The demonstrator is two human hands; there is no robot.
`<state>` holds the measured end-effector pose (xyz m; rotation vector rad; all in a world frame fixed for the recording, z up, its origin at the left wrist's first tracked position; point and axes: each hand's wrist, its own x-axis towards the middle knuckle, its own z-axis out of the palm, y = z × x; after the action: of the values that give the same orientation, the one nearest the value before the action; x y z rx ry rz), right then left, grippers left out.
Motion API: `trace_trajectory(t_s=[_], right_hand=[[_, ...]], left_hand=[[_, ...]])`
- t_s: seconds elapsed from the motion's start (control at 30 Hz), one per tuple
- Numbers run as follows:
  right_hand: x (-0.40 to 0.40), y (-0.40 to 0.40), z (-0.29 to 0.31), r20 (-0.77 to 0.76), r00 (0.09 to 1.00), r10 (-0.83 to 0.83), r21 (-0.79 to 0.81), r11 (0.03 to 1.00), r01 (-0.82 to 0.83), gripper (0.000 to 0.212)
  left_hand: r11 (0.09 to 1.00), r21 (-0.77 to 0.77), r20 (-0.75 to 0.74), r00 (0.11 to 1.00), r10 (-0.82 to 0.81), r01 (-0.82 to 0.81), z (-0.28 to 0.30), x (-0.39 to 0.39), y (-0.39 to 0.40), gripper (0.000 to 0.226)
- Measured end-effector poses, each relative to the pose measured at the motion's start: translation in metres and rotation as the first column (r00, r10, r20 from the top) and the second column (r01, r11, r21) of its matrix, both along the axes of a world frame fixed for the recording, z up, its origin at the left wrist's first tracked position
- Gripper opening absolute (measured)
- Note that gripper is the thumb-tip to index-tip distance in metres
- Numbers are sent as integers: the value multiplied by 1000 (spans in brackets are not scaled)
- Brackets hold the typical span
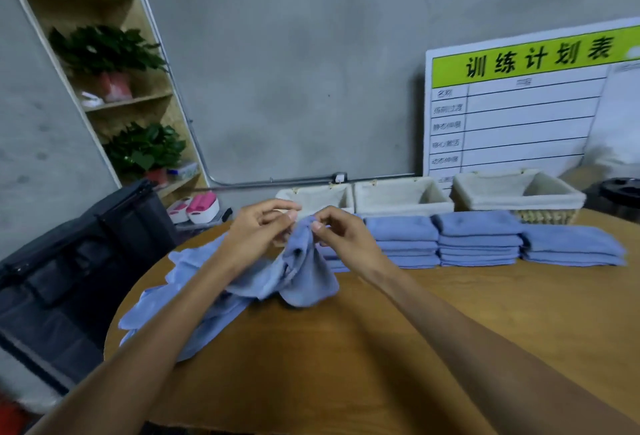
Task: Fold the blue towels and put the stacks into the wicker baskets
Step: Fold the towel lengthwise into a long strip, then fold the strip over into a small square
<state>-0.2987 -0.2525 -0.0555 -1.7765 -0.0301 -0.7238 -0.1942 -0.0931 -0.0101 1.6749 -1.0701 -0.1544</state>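
Observation:
A crumpled blue towel (301, 275) hangs above the wooden table (450, 313), lifted at its top edge. My left hand (256, 230) and my right hand (343, 233) both pinch that edge, close together. More unfolded blue towels (180, 299) lie in a heap at the table's left edge. Stacks of folded blue towels (478, 237) stand in a row behind my hands, with a low stack (571, 244) at the right. Three lined wicker baskets stand along the back: left (318, 195), middle (401, 197) and right (519, 192). No towel shows inside them.
A dark bag or case (79, 261) sits off the table's left side. A shelf with potted plants (110, 53) leans in the left corner. A white schedule board (533, 105) rests against the grey wall behind the baskets. Bare wood lies in front of me.

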Motion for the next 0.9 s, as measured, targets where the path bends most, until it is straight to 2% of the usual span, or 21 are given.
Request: trace_trajectory(t_s=[0.1,0.17,0.2,0.3,0.37,0.43,0.5,0.6,0.7,0.77,0.8,0.9], right_hand=[[-38,-24,19,40,997,-70,112,992,65,15],[-64,-39,32,46,991,-126,134,984,119,17],[-76,-47,37,47,984,-172,122,979,165,15],[-109,-70,46,64,949,-309,159,942,296,16],[-124,-82,51,53,941,-334,205,926,317,18],[-135,-96,56,41,940,-338,217,922,322,23],[-144,-109,60,19,943,-333,165,931,325,23],[-156,-128,65,-97,945,-312,-122,946,299,15],[-164,-140,71,-55,909,-414,-418,836,356,14],[-165,-139,82,24,881,-472,-449,783,431,15],[-166,-135,89,58,874,-482,-431,778,457,18],[-163,-121,107,56,900,-433,-322,845,427,31]], left_hand=[[988,127,74,992,-98,88,14,-18,-36,14],[973,181,98,982,-164,145,17,-36,-62,8],[971,163,72,980,-186,173,18,-44,-75,8],[959,75,-146,954,-262,275,22,-72,-108,15],[946,91,-176,940,-293,312,26,-85,-125,17],[946,155,-84,957,-276,286,29,-92,-138,18],[941,221,44,961,-273,258,32,-91,-145,19],[930,311,202,942,-267,197,44,-82,-142,29],[930,362,446,864,-232,62,60,-75,-129,39],[959,284,557,814,-166,1,73,-76,-120,51],[974,227,593,796,-124,-18,80,-75,-118,49],[991,88,679,734,12,-97,111,-74,-115,37]])
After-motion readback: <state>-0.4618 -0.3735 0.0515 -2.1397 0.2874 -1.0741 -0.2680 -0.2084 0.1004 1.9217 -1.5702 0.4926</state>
